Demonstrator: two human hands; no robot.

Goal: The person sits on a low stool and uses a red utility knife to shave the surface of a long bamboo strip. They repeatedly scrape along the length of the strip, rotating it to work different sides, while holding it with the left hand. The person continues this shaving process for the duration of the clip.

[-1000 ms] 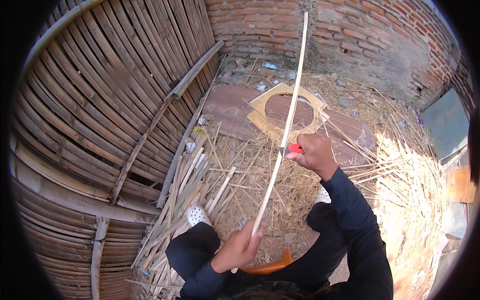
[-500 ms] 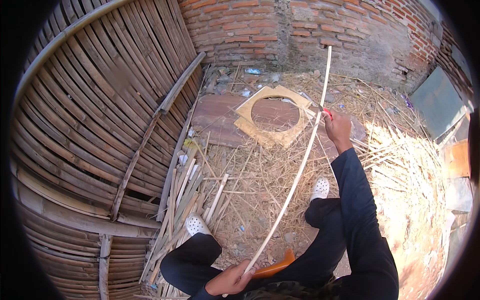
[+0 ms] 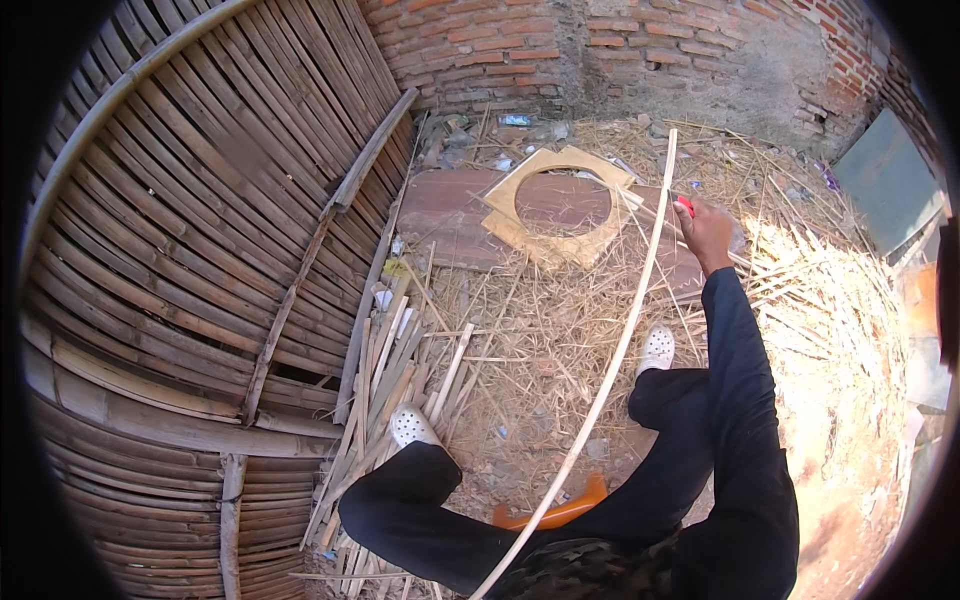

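Observation:
A long, pale bamboo strip (image 3: 622, 355) runs in a gentle bow from the lower edge up to the wooden board, its far end free. Beside its upper part my right hand (image 3: 708, 236) is closed around a red-handled knife (image 3: 684, 205); the blade is hard to make out against the strip. I cannot tell whether the hand also touches the strip. My left hand is out of view, and the strip's near end passes beyond the lower edge.
Split bamboo pieces (image 3: 378, 385) lie by my left shoe, along a bamboo-slat wall (image 3: 180, 240). A board with a round hole (image 3: 505, 222) rests on a brown panel (image 3: 440, 215). Shavings cover much of the ground before a brick wall (image 3: 480, 55). Something orange (image 3: 570, 508) shows between my legs.
My left hand has dropped out of view at the lower edge. My right hand, with the knife, has shifted slightly right in the picture. The whole view has also shifted a little.

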